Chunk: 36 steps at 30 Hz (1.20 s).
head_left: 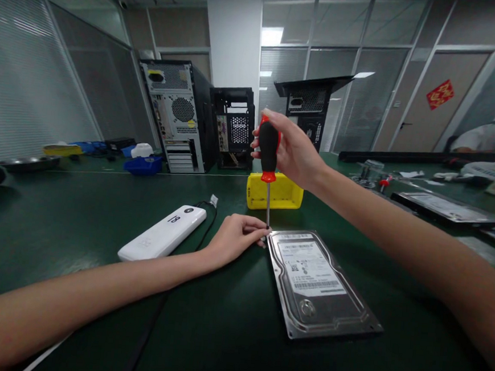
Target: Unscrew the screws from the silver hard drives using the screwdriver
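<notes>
A hard drive [315, 276] with a white label lies flat on the green table, right of centre. My right hand [291, 146] is wrapped round the black and red handle of a screwdriver [268, 150], which stands upright. Its tip comes down at the drive's far left corner. Beside that corner, the fingers of my left hand [241, 236] are pinched together close to the tip; whatever they hold is too small to make out. A yellow bin [276, 193] sits just behind the screwdriver.
A white power bank [164, 235] with a black cable lies left of my left hand. Computer cases [184, 112] stand at the back. Blue bins [143, 164] are at the back left. Another drive [445, 208] lies at the right, and a person [482, 138] sits beyond it.
</notes>
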Motion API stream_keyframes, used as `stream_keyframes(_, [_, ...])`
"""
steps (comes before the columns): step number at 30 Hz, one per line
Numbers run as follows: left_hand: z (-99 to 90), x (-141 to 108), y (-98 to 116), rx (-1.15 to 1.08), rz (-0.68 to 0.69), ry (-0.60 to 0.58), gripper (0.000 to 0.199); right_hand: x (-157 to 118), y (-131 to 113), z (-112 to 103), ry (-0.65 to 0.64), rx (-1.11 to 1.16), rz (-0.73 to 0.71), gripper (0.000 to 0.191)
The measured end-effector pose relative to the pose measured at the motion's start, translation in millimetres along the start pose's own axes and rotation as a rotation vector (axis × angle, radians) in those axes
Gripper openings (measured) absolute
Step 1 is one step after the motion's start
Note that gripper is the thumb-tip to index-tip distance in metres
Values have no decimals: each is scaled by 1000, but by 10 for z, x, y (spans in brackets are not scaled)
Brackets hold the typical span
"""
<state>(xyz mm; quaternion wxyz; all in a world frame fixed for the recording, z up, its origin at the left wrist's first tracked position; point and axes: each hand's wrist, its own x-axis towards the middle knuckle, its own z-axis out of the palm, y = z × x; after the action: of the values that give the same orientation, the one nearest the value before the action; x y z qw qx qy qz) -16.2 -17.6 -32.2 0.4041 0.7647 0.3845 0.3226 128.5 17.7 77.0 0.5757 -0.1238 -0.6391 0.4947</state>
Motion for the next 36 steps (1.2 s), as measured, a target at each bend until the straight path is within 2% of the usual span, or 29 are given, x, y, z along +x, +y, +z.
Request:
stream_keyframes(5, [0, 0, 4, -35, -15, 12, 20, 8, 17, 13, 9, -13, -65, 41])
stream_keyframes(17, [14, 22, -12, 7, 5, 12, 19, -5, -8, 7, 8, -97, -92, 34])
stream_keyframes(36, [18, 32, -36, 14, 37, 30, 20, 23, 44, -21, -47, -125, -131, 35])
